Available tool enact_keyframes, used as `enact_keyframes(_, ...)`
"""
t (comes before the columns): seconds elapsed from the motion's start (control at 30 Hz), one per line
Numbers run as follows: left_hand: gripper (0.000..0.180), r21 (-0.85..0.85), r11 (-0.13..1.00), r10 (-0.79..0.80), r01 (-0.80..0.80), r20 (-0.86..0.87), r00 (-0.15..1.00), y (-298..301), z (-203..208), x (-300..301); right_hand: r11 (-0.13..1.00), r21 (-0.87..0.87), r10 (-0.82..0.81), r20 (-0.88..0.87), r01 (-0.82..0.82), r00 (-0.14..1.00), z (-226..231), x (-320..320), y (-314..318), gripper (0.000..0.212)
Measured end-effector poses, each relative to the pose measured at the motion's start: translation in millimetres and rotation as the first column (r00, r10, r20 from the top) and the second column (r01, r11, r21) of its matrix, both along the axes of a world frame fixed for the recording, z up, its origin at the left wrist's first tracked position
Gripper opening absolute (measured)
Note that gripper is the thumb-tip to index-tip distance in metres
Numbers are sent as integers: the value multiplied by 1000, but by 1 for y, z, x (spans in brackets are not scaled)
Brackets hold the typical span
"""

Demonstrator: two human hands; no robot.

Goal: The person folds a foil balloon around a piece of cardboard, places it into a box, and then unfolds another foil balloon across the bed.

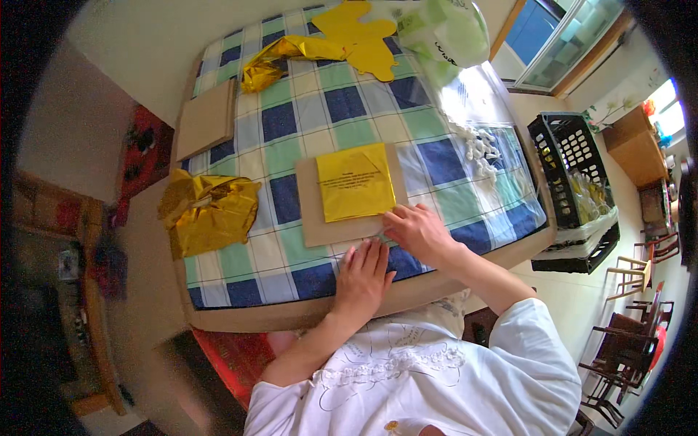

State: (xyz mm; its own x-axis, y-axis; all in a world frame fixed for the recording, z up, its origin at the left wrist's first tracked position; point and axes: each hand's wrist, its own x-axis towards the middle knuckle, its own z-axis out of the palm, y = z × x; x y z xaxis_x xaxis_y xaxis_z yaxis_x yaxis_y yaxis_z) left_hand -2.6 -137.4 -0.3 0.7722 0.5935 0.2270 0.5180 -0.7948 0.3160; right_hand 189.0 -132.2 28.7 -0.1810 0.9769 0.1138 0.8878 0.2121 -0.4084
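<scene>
While the yellow packet already lies folded on a cardboard sheet toward the tabletop's near edge, the crumpled gold film by its left edge looks unsorted. The left grip rests open, fingers extended; the right grip curls at the sheet, its fingertips hiding any pinch.

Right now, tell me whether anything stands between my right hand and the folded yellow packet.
Nothing visible does: the right hand is at the near right corner of the folded yellow packet, which lies atop cardboard.
</scene>
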Motion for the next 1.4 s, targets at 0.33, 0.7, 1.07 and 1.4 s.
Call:
enact_keyframes(0.33,57,40,999,17,-13,-103,994,-3,-4,0,984,59,154,176,-166,972,2,-6,14,23)
enact_keyframes(0.7,51,52,997,66,-63,-60,996,-4,-4,-1,987,117,95,118,-109,988,-9,-11,15,24)
enact_keyframes(1.07,50,-93,988,130,-122,90,987,4,-3,13,994,109,21,90,-31,996,-8,-10,20,18)
enact_keyframes(1.4,51,28,996,77,-79,73,994,8,-6,2,998,-39,52,27,-51,998,-4,-17,22,17)
